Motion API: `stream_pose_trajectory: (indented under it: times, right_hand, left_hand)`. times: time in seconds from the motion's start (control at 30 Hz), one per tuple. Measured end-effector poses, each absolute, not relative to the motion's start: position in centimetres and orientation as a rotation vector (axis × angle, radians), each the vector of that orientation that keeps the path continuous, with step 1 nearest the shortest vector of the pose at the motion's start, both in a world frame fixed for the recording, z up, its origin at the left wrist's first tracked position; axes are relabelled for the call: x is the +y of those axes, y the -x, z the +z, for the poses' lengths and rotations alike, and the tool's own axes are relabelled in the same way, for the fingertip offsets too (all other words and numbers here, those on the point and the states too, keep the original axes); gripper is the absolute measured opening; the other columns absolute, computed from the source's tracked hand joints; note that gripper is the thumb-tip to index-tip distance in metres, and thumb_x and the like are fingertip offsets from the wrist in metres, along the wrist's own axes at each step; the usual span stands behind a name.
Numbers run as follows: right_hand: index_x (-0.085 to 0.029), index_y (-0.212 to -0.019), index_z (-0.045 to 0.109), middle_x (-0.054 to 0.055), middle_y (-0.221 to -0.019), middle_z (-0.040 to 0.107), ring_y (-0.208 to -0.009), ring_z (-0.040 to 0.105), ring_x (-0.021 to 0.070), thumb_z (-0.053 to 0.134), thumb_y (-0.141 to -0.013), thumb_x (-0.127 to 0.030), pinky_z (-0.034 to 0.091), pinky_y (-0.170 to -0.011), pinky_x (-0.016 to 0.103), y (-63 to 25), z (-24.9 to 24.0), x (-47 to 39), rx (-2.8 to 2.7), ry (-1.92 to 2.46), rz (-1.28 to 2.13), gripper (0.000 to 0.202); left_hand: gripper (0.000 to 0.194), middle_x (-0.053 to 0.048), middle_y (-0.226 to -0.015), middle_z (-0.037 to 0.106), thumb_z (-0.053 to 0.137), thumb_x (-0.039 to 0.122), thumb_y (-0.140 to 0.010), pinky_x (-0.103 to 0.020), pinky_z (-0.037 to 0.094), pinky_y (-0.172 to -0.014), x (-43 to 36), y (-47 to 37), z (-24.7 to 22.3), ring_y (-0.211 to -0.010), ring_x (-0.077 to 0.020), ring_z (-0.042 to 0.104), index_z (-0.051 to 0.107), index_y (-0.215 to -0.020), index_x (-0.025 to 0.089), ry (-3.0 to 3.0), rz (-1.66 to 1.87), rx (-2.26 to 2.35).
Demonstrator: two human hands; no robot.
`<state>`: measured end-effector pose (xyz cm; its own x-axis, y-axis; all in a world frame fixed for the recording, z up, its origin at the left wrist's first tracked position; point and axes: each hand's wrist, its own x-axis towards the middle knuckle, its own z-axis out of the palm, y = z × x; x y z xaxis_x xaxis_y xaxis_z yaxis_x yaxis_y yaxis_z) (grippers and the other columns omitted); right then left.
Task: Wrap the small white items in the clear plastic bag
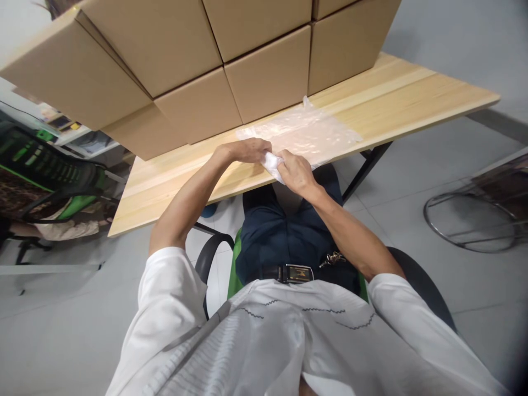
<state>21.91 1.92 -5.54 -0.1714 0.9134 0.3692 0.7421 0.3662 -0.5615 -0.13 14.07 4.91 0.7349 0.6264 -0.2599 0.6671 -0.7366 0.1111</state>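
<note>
Close together at the near edge of the table, both hands grip a bunched-up white bundle (272, 163) of soft, thin material. My left hand (251, 149) is closed on its left end, wrist bent inward. Fingers of my right hand (296, 171) are wrapped round the other end. Whether the bundle is plastic or tissue, or has something inside, I cannot tell. Just behind the hands a wrinkled clear plastic bag (317, 132) lies flat on the wooden table (421, 99). I cannot make out whether the bundle joins it.
Large cardboard boxes (268, 74) are stacked along the table's far side. A black and green office chair (37, 165) and part of another person's leg are at the left. On the right floor stands a metal ring frame (470, 223). My legs are under the table edge.
</note>
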Motion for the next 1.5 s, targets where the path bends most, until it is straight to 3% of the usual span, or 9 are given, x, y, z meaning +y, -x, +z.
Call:
stream_pose_trajectory:
  times: [0.13,0.5,0.63,0.73,0.8,0.97,1.1,1.33,1.5]
  right_hand:
    - [-0.018,-0.149,0.093,0.019,-0.127,0.099,-0.123,0.092,0.0462,0.052,-0.117,-0.033,0.072,-0.108,0.055,-23.0,-5.0,2.1,-2.02,1.49,0.29,0.054]
    - [-0.023,-0.132,0.101,0.016,-0.13,0.1,-0.124,0.09,0.0424,0.064,-0.109,-0.027,0.067,-0.105,0.051,-27.0,-3.6,5.7,-2.178,1.54,0.317,0.044]
    - [-0.016,-0.14,0.097,0.023,-0.141,0.095,-0.133,0.084,0.0455,0.057,-0.116,-0.027,0.063,-0.121,0.062,-28.1,-1.8,4.8,-2.22,1.592,0.179,0.048]
    - [-0.01,-0.149,0.092,0.028,-0.151,0.09,-0.145,0.077,0.0488,0.049,-0.124,-0.031,0.05,-0.141,0.075,-26.7,-0.9,2.7,-2.215,1.502,-0.013,0.053]
    - [-0.012,-0.155,0.089,0.026,-0.155,0.088,-0.151,0.073,0.0486,0.049,-0.125,-0.031,0.043,-0.148,0.078,-24.9,-1.1,1.3,-2.269,1.38,-0.054,0.054]
    - [-0.004,-0.179,0.072,0.031,-0.18,0.076,-0.167,0.07,0.0466,0.046,-0.124,-0.023,0.053,-0.147,0.067,-21.6,-3.9,0.0,-2.37,1.263,0.04,0.064]
    - [-0.005,-0.194,0.056,0.031,-0.196,0.064,-0.175,0.068,0.0476,0.038,-0.128,-0.027,0.057,-0.147,0.068,-22.2,-6.2,0.3,-2.261,1.33,0.082,0.071]
    - [-0.004,-0.198,0.05,0.034,-0.201,0.056,-0.18,0.065,0.0514,0.041,-0.131,-0.031,0.053,-0.151,0.076,-23.2,-7.7,0.6,-2.219,1.328,0.106,0.073]
    - [-0.004,-0.197,0.051,0.034,-0.202,0.055,-0.184,0.062,0.0496,0.04,-0.132,-0.036,0.051,-0.153,0.076,-23.7,-8.0,1.3,-2.251,1.29,0.1,0.074]
  left_hand:
    - [0.042,-0.013,-0.116,0.092,0.069,0.04,-0.097,-0.045,0.063,-0.098,13.6,0.5,5.6,-0.108,-0.0354,0.085,0.094,-0.125,0.021,-2.682,-0.304,1.1]
    - [0.03,-0.008,-0.094,0.082,0.067,0.039,-0.096,-0.041,0.053,-0.082,11.0,1.5,5.3,-0.091,-0.0285,0.076,0.089,-0.107,0.022,-2.558,-0.146,1.119]
    - [0.02,-0.005,-0.086,0.074,0.07,0.038,-0.094,-0.038,0.047,-0.078,10.6,1.3,4.9,-0.083,-0.0243,0.067,0.081,-0.101,0.023,-2.503,-0.045,1.087]
    - [0.015,-0.003,-0.086,0.071,0.072,0.037,-0.093,-0.036,0.044,-0.076,10.6,1.3,4.8,-0.081,-0.0223,0.064,0.076,-0.096,0.024,-2.455,-0.012,1.047]
    - [0.014,-0.003,-0.086,0.071,0.072,0.037,-0.094,-0.036,0.043,-0.077,10.6,1.3,4.7,-0.082,-0.0219,0.064,0.074,-0.096,0.023,-2.44,-0.003,1.045]
    - [0.013,-0.002,-0.084,0.069,0.071,0.034,-0.096,-0.035,0.044,-0.079,10.4,1.3,4.4,-0.081,-0.0208,0.061,0.076,-0.099,0.022,-2.424,0.064,1.045]
    - [0.016,-0.001,-0.08,0.068,0.074,0.038,-0.099,-0.035,0.041,-0.076,10.5,2.1,4.0,-0.076,-0.0195,0.058,0.075,-0.095,0.023,-2.393,0.149,1.025]
    - [0.03,0.002,-0.074,0.062,0.071,0.044,-0.106,-0.034,0.039,-0.073,10.3,4.7,2.9,-0.071,-0.0173,0.053,0.07,-0.085,0.023,-2.351,0.336,1.199]
    - [0.034,-0.001,-0.076,0.068,0.076,0.046,-0.109,-0.037,0.039,-0.077,10.5,6.2,1.8,-0.074,-0.0198,0.056,0.072,-0.084,0.023,-2.433,0.439,1.411]
